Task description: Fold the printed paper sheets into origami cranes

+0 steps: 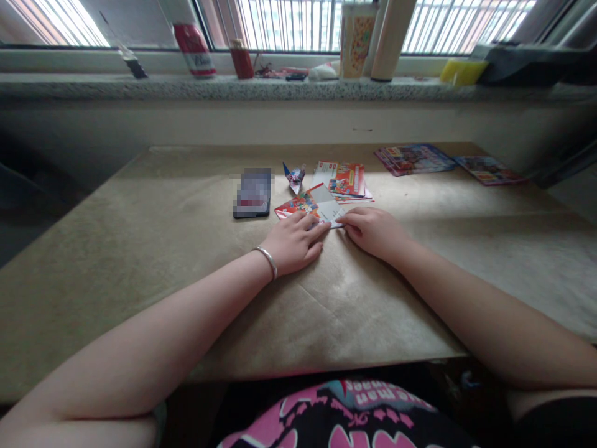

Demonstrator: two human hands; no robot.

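A folded sheet of printed paper (326,202), red with colourful pictures on one part and pale on another, lies on the table in front of me. My left hand (296,242), with a silver bangle at the wrist, rests on its near edge with fingers stretched out and apart. At the sheet's right corner, my right hand (373,230) is closed, thumb and fingertips on the paper. Just beyond the sheet stands a small folded paper crane (295,178). A stack of similar printed sheets (347,178) lies behind it, partly covered.
A phone (252,196) with a blurred-out screen lies left of the sheet. Printed cards (415,159) and another small pile (489,170) are at the back right. On the windowsill (289,90) stand a red can (193,50), a patterned cup (358,43) and other items.
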